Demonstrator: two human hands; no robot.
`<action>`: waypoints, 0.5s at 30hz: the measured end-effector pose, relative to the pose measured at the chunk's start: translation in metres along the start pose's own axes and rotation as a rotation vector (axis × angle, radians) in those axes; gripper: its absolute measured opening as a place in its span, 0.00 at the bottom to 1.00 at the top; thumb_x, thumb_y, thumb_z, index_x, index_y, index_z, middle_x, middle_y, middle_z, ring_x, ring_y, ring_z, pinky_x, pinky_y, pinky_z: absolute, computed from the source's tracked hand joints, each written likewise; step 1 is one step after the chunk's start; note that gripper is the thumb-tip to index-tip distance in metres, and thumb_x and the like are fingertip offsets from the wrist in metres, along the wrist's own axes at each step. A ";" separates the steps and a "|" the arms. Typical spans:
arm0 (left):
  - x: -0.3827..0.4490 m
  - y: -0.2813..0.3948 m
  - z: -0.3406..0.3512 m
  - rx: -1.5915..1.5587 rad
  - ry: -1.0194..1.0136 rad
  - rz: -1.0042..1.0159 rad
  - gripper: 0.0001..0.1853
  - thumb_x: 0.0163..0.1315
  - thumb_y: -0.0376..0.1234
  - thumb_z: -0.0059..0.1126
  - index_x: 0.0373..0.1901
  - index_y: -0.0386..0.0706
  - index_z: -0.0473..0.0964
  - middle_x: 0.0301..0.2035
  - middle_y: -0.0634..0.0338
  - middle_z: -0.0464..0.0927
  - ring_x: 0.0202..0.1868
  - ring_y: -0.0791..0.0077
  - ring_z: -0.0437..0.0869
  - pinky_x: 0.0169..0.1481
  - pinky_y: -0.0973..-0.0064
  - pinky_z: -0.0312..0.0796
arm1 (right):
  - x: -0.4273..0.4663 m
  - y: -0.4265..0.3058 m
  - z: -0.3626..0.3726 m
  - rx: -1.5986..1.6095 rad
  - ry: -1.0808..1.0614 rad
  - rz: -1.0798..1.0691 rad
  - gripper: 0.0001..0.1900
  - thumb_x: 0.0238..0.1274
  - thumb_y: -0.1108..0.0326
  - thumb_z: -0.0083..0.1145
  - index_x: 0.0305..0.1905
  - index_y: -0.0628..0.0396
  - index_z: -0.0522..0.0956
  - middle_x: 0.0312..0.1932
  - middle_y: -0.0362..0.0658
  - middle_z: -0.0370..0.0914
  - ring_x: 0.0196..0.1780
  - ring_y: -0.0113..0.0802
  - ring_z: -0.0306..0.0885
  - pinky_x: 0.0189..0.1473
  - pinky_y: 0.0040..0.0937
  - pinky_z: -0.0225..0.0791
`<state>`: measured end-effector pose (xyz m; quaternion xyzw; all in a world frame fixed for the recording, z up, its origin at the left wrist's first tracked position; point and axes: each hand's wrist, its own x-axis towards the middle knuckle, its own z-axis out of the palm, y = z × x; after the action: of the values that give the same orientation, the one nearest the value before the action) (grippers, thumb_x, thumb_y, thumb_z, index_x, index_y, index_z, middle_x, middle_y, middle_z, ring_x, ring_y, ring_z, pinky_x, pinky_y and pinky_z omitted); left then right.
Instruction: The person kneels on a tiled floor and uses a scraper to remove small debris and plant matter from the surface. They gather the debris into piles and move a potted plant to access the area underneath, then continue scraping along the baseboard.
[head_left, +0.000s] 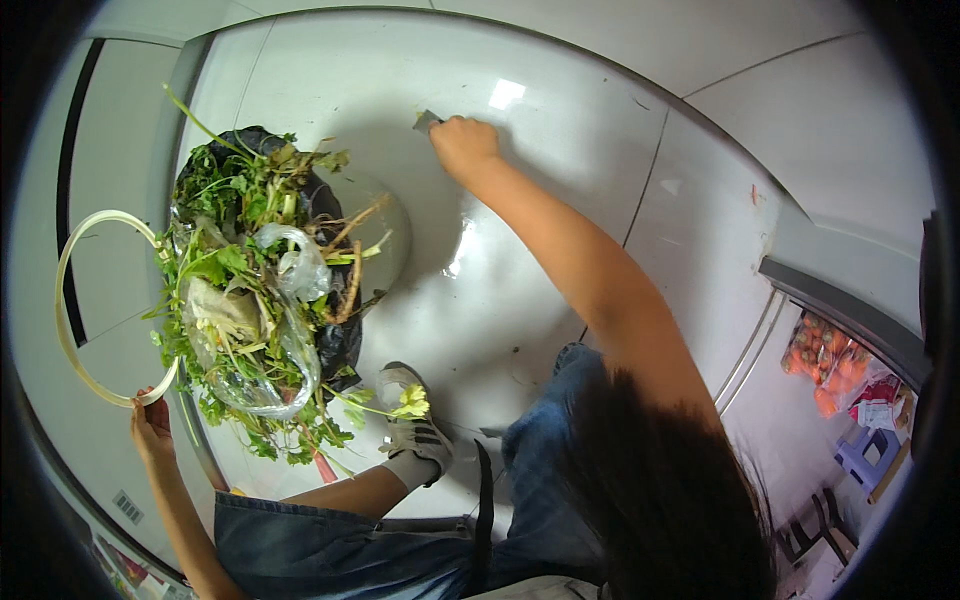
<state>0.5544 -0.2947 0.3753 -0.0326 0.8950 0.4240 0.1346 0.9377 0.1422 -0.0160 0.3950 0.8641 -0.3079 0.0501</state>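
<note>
A bin lined with a black plastic bag (341, 349) is heaped with leafy green trimmings (229, 259), roots and clear plastic bags (304, 274). My left hand (152, 427) grips a pale ring-shaped handle (66, 292) to the left of the heap. At the upper middle, my right hand (465, 146) is closed on a small flat grey scraper-like piece (426, 121), held close to the glossy white tiled floor (450, 330). A small yellowish scrap lies by the tip of that piece. The far end of the ring is partly hidden by leaves.
My shoe (411, 420) stands beside the bin, and my knees in denim are below. Small scraps dot the floor. To the right are bagged carrots (829, 360), a purple stool (868, 457) and a dark ledge (840, 319). White cabinet-like panels (120, 300) stand at left.
</note>
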 end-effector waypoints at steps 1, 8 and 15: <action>-0.004 -0.001 0.007 0.002 -0.002 0.010 0.17 0.70 0.42 0.47 0.51 0.40 0.73 0.49 0.56 0.79 0.48 0.71 0.82 0.53 0.76 0.76 | 0.009 -0.004 -0.005 -0.018 -0.030 -0.005 0.09 0.58 0.72 0.50 0.38 0.55 0.82 0.42 0.49 0.81 0.46 0.44 0.81 0.41 0.40 0.76; -0.036 -0.009 0.010 0.009 -0.026 0.067 0.17 0.70 0.43 0.48 0.52 0.41 0.73 0.48 0.56 0.79 0.46 0.71 0.82 0.52 0.75 0.76 | -0.041 0.024 -0.004 -0.066 0.020 0.087 0.12 0.58 0.72 0.51 0.47 0.56 0.78 0.37 0.51 0.81 0.41 0.45 0.82 0.37 0.42 0.76; -0.043 -0.003 0.032 -0.029 -0.079 0.103 0.18 0.69 0.44 0.48 0.52 0.41 0.73 0.49 0.57 0.78 0.48 0.71 0.81 0.54 0.75 0.74 | 0.017 0.038 -0.014 -0.057 0.096 0.150 0.11 0.60 0.72 0.49 0.44 0.58 0.79 0.36 0.51 0.81 0.41 0.46 0.82 0.38 0.44 0.76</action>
<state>0.6034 -0.2746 0.3656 0.0281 0.8833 0.4442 0.1473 0.9548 0.1804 -0.0288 0.4712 0.8419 -0.2595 0.0429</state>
